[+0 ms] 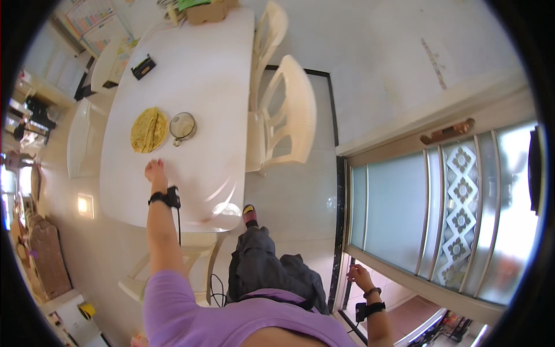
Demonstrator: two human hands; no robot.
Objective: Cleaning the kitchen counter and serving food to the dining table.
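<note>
Over the near part of a white table (173, 89), my left hand (155, 170) is partly curled, and no held object shows; its finger state is hard to tell. Just beyond it lie folded yellow flatbreads (149, 130) on a plate, a small gap away. To their right stands a round glass vessel with a handle (182, 126), with a lid or pale contents that I cannot tell apart. Out at the right, my right hand (359, 276) hangs beside the sliding door, fingers apart with nothing in them. Both wrists wear strapped black devices.
A black holder (143, 67) and a cardboard box (207, 13) are farther along the table. White plastic chairs (299, 108) line its right side, with others at the left and one at the near end (199, 251). A frosted glass door (394, 208) stands at the right.
</note>
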